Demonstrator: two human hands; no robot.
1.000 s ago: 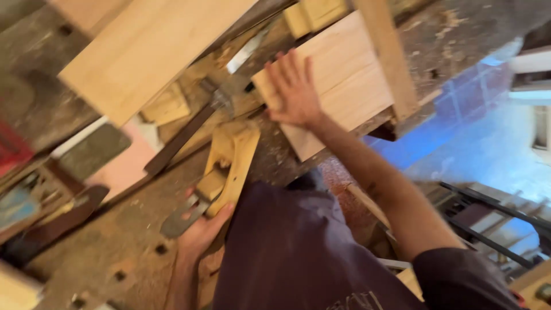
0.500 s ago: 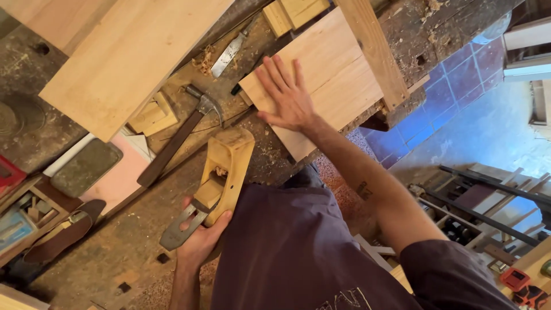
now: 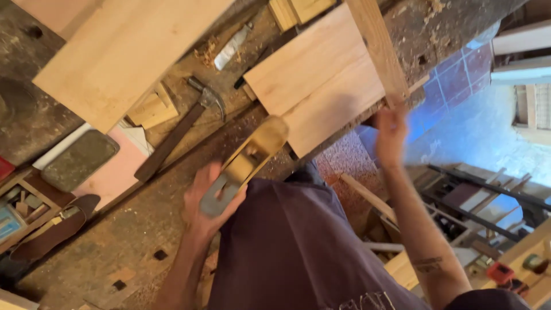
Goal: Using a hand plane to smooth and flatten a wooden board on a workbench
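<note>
left hand (image 3: 209, 195) grips the wooden hand plane (image 3: 244, 166) at its rear, centre frame beside the hammer (image 3: 178, 129); looks solid, heavy. right hand (image 3: 390, 135), blurred, seems to pinch the board (image 3: 321, 86) edge, upper right.

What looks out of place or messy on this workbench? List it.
Wood shavings lie strewn on the workbench near the hammer. The pale board sits right at the bench edge, by the blurred right hand. The left hand grips a wooden plane. Nothing looks broken.
</note>
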